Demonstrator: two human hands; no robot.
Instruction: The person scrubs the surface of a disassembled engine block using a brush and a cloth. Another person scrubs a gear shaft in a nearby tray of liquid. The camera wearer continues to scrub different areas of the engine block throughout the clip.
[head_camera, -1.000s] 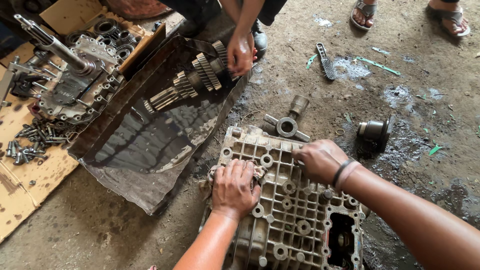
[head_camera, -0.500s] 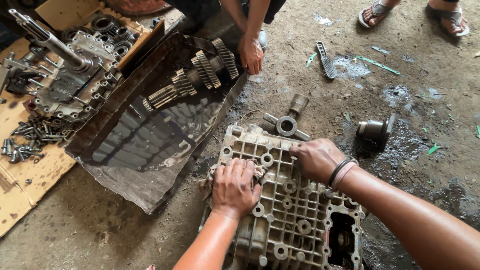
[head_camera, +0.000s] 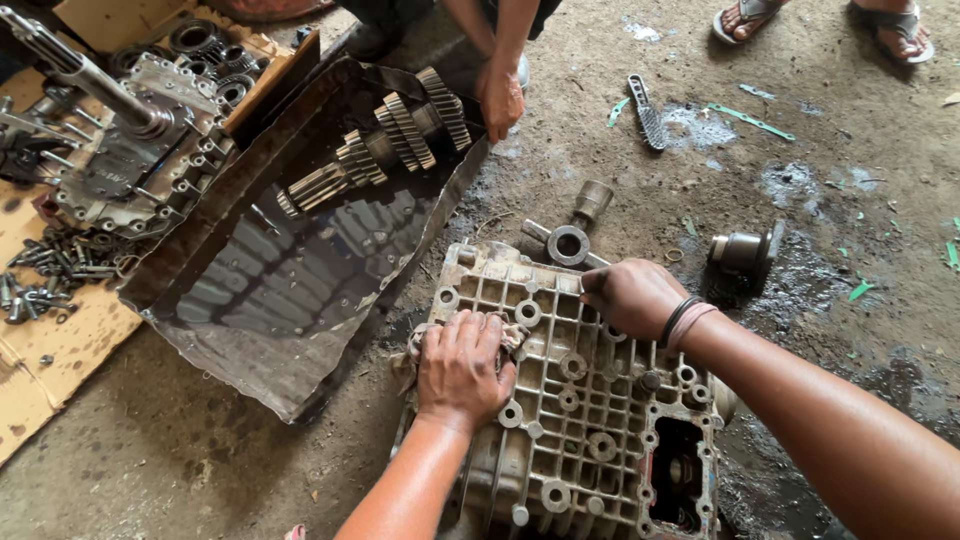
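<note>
A grimy aluminium gearbox housing (head_camera: 590, 420) with a ribbed face lies on the concrete floor. My left hand (head_camera: 462, 365) presses a dirty rag (head_camera: 410, 352) against the housing's left edge. My right hand (head_camera: 632, 297), with dark bands on the wrist, grips the housing's upper rim; whether it holds anything small is hidden. Another person's hand (head_camera: 499, 98) touches the end of a gear shaft (head_camera: 385, 145) that lies in a shallow metal tray (head_camera: 290, 270) of dark oil.
A second gearbox part (head_camera: 125, 140) with a long shaft rests on cardboard (head_camera: 60, 340) at left, beside several loose bolts (head_camera: 55, 265). A fork piece (head_camera: 580, 225), a cylindrical part (head_camera: 742, 252) and a flat tool (head_camera: 647, 110) lie on the wet floor. Sandalled feet (head_camera: 830, 18) stand top right.
The other person's hand has shifted slightly along the gear shaft's end. My hands stay on the housing, the left one moving the rag a little.
</note>
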